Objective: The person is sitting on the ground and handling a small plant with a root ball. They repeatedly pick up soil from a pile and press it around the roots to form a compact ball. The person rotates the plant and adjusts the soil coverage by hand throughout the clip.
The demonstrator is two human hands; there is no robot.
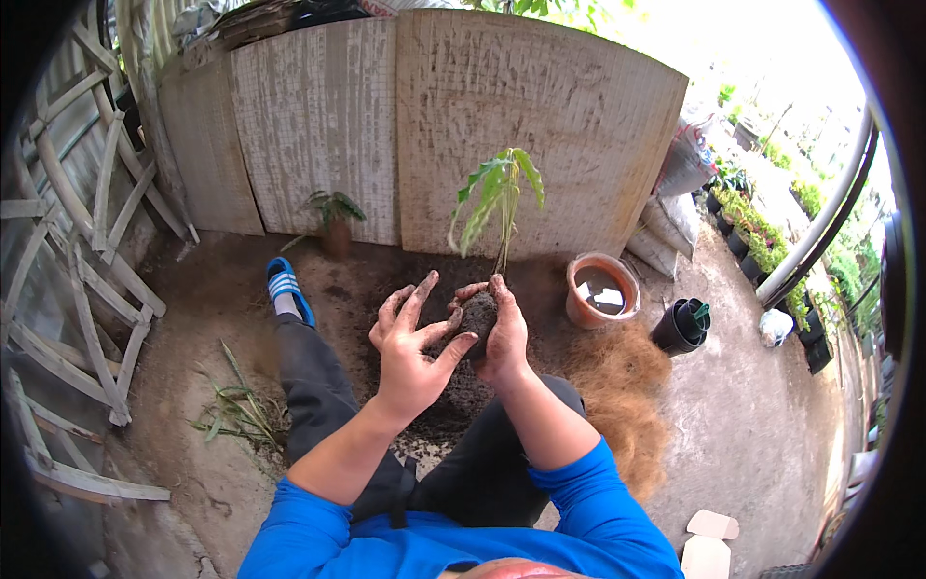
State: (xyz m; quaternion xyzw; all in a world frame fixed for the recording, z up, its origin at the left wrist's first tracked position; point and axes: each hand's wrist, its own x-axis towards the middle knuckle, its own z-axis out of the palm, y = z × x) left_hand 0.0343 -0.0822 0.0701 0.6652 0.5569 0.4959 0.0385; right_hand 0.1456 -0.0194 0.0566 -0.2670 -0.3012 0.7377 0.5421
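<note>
A leafy plant (499, 192) with several thin upright stems rises from a dark, rounded ball of soil (478, 315). My right hand (504, 333) is wrapped around the right side of the soil ball and bears its weight above the ground. Soil coats the fingers of both hands. On the other side, my left hand (412, 340) is spread, its thumb and forefinger tips close to the ball; whether they touch it is hard to tell. Loose dark soil (445, 409) lies on the ground below, between my legs.
A terracotta pot (579, 307) holding water stands right of my hands. Beside it are brown coconut fibre (622, 405) and stacked black pots (680, 329). Cut leaves (242, 409) lie left. A small potted plant (336, 235) stands before the boards (535, 130). Wooden lattice (87, 289) borders the left.
</note>
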